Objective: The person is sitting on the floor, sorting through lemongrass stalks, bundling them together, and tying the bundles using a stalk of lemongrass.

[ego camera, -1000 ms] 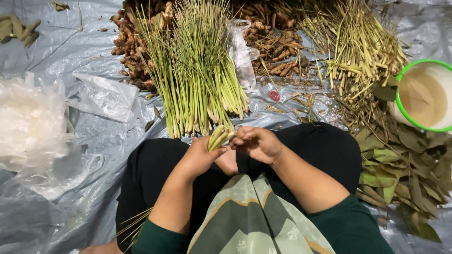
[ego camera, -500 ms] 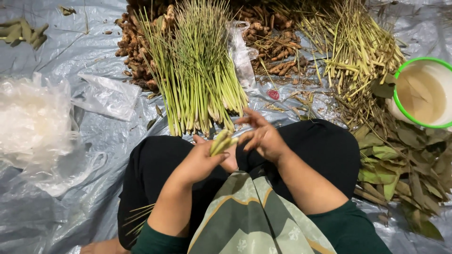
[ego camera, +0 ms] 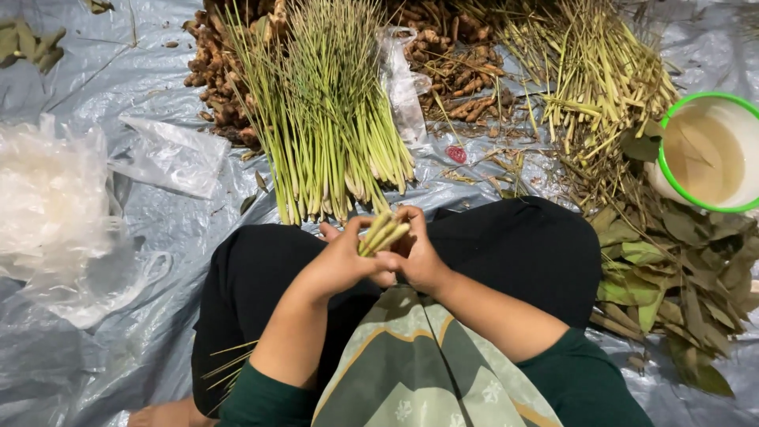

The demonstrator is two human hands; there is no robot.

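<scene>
Both hands (ego camera: pixel 387 257) clasp the lemongrass stalks (ego camera: pixel 383 233) between them.

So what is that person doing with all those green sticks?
A person sits on a grey plastic sheet on the floor, holding a small bunch of lemongrass stalks over their lap. The left hand grips the bunch and the right hand closes around it from the other side. Just in front lies a big pile of lemongrass, with knobbly roots behind it. Dry leaves and a green-rimmed bucket sit to the right.
</scene>
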